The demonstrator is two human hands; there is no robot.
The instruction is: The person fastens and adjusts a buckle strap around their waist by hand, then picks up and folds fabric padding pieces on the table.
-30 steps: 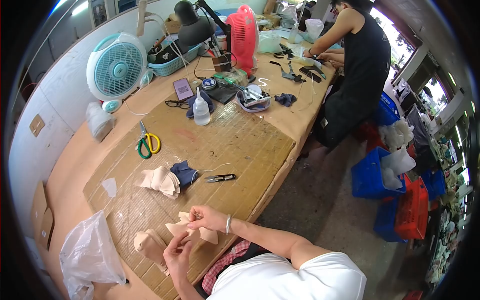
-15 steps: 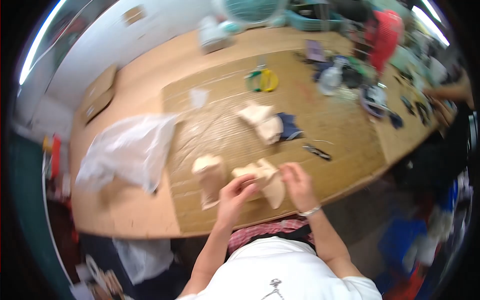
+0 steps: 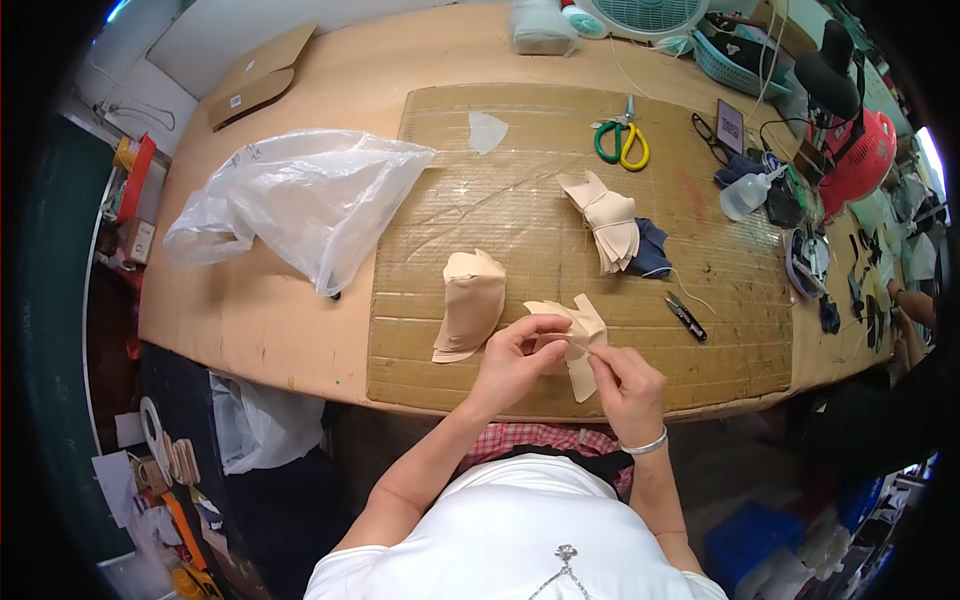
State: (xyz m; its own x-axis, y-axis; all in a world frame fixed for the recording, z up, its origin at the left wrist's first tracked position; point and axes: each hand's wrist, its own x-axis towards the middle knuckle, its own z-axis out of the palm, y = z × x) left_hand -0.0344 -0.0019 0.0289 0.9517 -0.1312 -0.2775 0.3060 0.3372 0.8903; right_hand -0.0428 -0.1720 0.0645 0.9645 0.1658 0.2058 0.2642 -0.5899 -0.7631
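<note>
Beige piece (image 3: 591,318) is btwn the 2 hands, over the cardboard nr its front edge. Long axis runs approx. away from the person: 1 tip points away, 1 toward the edge. L hand (image 3: 518,362) has thumb + fingers curled in, pinching it; R hand (image 3: 632,392) has thumb + index pressed tog. at its edge, can't tell on what.

Just L of L hand: 1 beige stack (image 3: 474,300), long axis also away, rounded end far. Beyond both hands: 1 tied bundle (image 3: 608,222), fanned end near, touching navy cloth (image 3: 651,250). Beyond R hand: 1 pr snips (image 3: 686,316); farther, 1 pr scissors (image 3: 622,142). Well R of R hand: 1 squeeze bottle (image 3: 743,197), tilted; 1 small tub (image 3: 797,268) w/ mixed bits; far off, 1 blue basket (image 3: 728,68) w/ dark stuff.
</note>
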